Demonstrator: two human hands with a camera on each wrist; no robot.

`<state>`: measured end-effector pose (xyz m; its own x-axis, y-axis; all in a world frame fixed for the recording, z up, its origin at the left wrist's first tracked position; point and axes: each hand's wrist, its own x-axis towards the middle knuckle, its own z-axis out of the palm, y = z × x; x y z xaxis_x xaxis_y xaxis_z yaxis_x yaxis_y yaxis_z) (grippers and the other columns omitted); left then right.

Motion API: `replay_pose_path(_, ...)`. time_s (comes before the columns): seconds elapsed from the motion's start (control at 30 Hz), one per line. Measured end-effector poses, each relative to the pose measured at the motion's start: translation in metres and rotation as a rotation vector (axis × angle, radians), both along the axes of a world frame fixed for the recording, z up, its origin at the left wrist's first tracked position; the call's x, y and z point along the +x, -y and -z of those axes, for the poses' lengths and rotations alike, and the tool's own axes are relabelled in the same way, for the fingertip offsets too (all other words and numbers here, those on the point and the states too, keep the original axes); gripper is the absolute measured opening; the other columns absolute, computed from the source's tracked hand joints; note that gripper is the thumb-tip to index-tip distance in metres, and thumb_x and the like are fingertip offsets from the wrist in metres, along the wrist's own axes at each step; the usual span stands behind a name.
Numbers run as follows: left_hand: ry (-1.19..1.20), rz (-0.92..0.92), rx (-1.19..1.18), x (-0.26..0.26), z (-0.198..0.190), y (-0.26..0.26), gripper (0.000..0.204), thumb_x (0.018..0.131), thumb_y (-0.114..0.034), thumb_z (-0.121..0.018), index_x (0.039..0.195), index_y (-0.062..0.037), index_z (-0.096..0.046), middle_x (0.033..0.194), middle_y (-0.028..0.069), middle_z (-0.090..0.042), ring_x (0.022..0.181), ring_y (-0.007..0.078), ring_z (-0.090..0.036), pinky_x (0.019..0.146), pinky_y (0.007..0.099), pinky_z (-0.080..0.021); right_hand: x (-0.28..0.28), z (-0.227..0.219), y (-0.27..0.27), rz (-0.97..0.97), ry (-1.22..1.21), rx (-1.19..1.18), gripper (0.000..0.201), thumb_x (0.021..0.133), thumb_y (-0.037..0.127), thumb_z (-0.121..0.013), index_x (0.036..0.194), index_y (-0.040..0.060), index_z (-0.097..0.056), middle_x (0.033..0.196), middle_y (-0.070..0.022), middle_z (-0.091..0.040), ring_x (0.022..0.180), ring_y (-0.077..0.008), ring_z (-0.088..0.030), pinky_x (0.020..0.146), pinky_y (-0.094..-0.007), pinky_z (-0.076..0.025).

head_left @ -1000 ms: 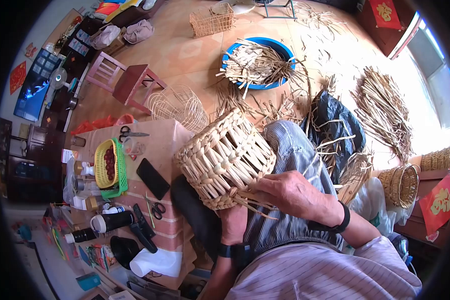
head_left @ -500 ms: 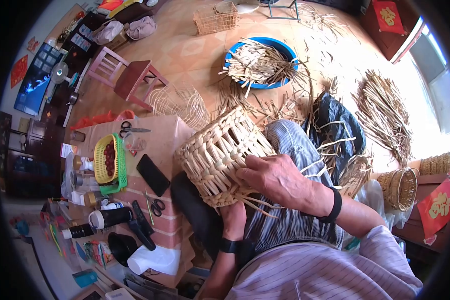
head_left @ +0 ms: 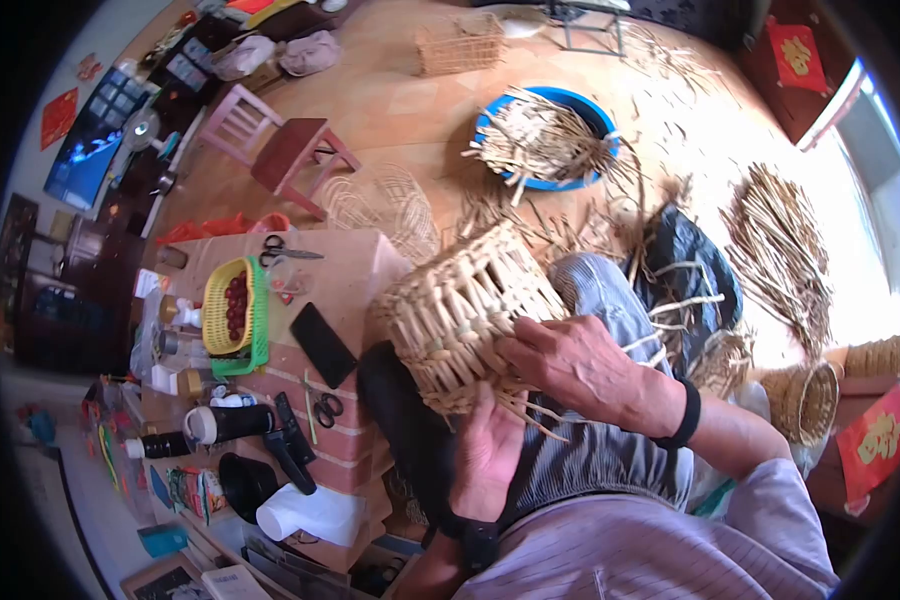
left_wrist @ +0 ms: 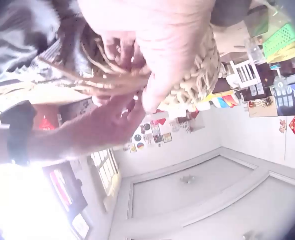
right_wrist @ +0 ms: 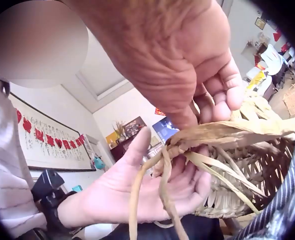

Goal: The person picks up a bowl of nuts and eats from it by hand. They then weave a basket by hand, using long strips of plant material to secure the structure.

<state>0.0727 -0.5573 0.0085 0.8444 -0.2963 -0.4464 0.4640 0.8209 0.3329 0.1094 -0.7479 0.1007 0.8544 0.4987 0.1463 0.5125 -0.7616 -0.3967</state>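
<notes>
One flat plant strand (right_wrist: 260,127) is pinched in my right hand (head_left: 592,368) against the woven basket (head_left: 465,315), my left hand (head_left: 488,455), thumb lifted, close beneath, seemingly to steady it.

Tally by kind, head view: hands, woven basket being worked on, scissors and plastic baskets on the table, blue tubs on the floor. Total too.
Hands: 2 (left hand, right hand)
Woven basket being worked on: 1
Scissors: 2 pairs
Plastic baskets: 2 (yellow basket, green basket)
Blue tub: 1
Total: 8

Right fingers (right_wrist: 233,94) curled, left palm (right_wrist: 132,195) upturned
</notes>
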Motion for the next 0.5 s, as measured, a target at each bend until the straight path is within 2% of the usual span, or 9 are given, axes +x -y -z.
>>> replay_pose_path(0.03,-0.106,-0.006,0.043,0.001,0.002,0.002,0.053,0.098,-0.019,-0.078,0.145,-0.0085,-0.056,0.142,0.0057,-0.065,0.134,0.0201,-0.059,0.121,0.0424,-0.043,0.001,-0.001,0.000,-0.014,0.008,-0.020,0.039,0.087,0.013,-0.065,0.125,0.0066,-0.062,0.101,-0.0105,-0.058,0.087,-0.0292,-0.071,0.067,-0.0431,-0.056)
replay_pose_path(0.07,-0.120,0.000,0.069,0.000,0.012,0.002,0.052,0.099,-0.019,-0.077,0.145,-0.0092,-0.057,0.141,0.0055,-0.066,0.133,0.0200,-0.059,0.120,0.0439,-0.043,0.002,-0.002,0.000,-0.007,0.022,-0.017,0.042,0.087,0.013,-0.065,0.128,0.0091,-0.063,0.100,-0.0100,-0.058,0.086,-0.0289,-0.070,0.066,-0.0433,-0.055)
replay_pose_path(0.17,-0.124,0.018,0.105,0.001,0.049,0.000,0.050,0.100,-0.016,-0.075,0.146,-0.0100,-0.056,0.140,0.0048,-0.065,0.133,0.0197,-0.059,0.120,0.0453,-0.043,0.006,-0.006,0.001,-0.007,-0.013,-0.079,0.038,0.091,0.018,-0.065,0.129,0.0141,-0.064,0.099,-0.0080,-0.062,0.089,-0.0288,-0.071,0.068,-0.0432,-0.055)
replay_pose_path(0.2,-0.074,-0.001,0.098,0.001,0.046,0.004,0.051,0.100,-0.016,-0.075,0.146,-0.0098,-0.055,0.140,0.0049,-0.065,0.133,0.0199,-0.059,0.121,0.0446,-0.043,0.010,-0.006,0.002,-0.020,-0.013,-0.048,0.036,0.092,0.020,-0.066,0.127,0.0151,-0.065,0.096,-0.0064,-0.064,0.088,-0.0279,-0.072,0.068,-0.0433,-0.055)
replay_pose_path(0.3,0.013,0.000,-0.009,0.005,0.052,0.009,0.056,0.101,-0.011,-0.074,0.151,-0.0084,-0.049,0.144,0.0044,-0.060,0.133,0.0176,-0.057,0.119,0.0390,-0.044,0.018,-0.018,-0.001,-0.047,-0.004,-0.053,0.021,0.091,0.025,-0.071,0.107,0.0124,-0.068,0.086,-0.0057,-0.066,0.082,-0.0274,-0.072,0.066,-0.0421,-0.055)
replay_pose_path(0.33,0.037,-0.004,-0.013,0.004,0.044,0.010,0.057,0.101,-0.011,-0.073,0.152,-0.0089,-0.048,0.143,0.0045,-0.060,0.133,0.0177,-0.057,0.120,0.0400,-0.044,0.020,-0.021,-0.002,-0.081,-0.003,-0.041,0.019,0.090,0.025,-0.072,0.103,0.0116,-0.068,0.084,-0.0057,-0.066,0.081,-0.0273,-0.072,0.066,-0.0420,-0.055)
replay_pose_path(0.4,-0.012,0.062,-0.028,-0.006,0.060,0.000,0.051,0.101,-0.012,-0.073,0.148,-0.0092,-0.053,0.141,0.0040,-0.062,0.131,0.0173,-0.058,0.117,0.0382,-0.045,0.020,-0.023,-0.002,-0.135,-0.007,-0.029,0.017,0.089,0.024,-0.074,0.094,0.0100,-0.068,0.081,-0.0057,-0.066,0.080,-0.0271,-0.072,0.066,-0.0419,-0.055)
replay_pose_path(0.47,-0.039,0.132,-0.053,-0.015,0.074,-0.009,0.044,0.100,-0.012,-0.074,0.141,-0.0090,-0.058,0.134,0.0028,-0.065,0.123,0.0159,-0.062,0.110,0.0356,-0.049,0.016,-0.012,-0.001,-0.192,0.008,0.026,0.016,0.087,0.023,-0.075,0.091,0.0089,-0.068,0.080,-0.0058,-0.066,0.078,-0.0270,-0.071,0.066,-0.0417,-0.056)
replay_pose_path(0.5,-0.027,0.135,-0.034,-0.019,0.080,-0.010,0.044,0.100,-0.013,-0.073,0.141,-0.0079,-0.057,0.133,0.0037,-0.065,0.124,0.0164,-0.062,0.111,0.0362,-0.050,0.015,-0.005,0.000,-0.220,0.013,0.051,0.016,0.087,0.022,-0.076,0.090,0.0083,-0.068,0.079,-0.0059,-0.066,0.078,-0.0270,-0.071,0.067,-0.0415,-0.057)
